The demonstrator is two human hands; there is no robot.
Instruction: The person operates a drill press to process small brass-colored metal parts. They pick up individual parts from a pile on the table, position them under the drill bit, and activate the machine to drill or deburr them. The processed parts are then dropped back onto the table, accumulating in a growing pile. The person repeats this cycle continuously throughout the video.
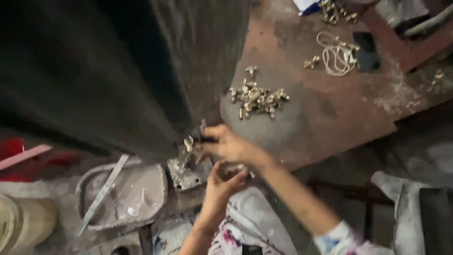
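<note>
Both hands meet at the foot of a big dark machine (118, 75) that fills the left of the view. The right hand (229, 144) comes in from the lower right, its sleeve pale with pink and blue splashes, and its fingers are pinched around a small dark piece right against the machine's lower edge. Just left of those fingers sits a small brass fitting (188, 143), touching or nearly touching the machine; the blur keeps me from saying which. The left hand (222, 182) comes up from below, just under the right one, fingers curled closed about something small and shiny. What it is I cannot tell.

Beneath the fitting is a grey metal block (186, 175), crusted and rough. To its left lies a shallow grey tray (89, 186) with a flat metal strip (101, 194) lying slantwise across it.

Beyond the hands, on the rust-brown worktop (339, 108), a pile of brass fittings (257, 98) lies heaped on a greyer patch, near the right hand but apart from it. Farther back there is a loop of white cord (336, 55) with a few more brass bits beside it, a flat black slab (366, 51) just right of the cord, and another small brass heap (336, 12) at the top edge.

Something red (12, 148) shows at the far left, out of focus.
</note>
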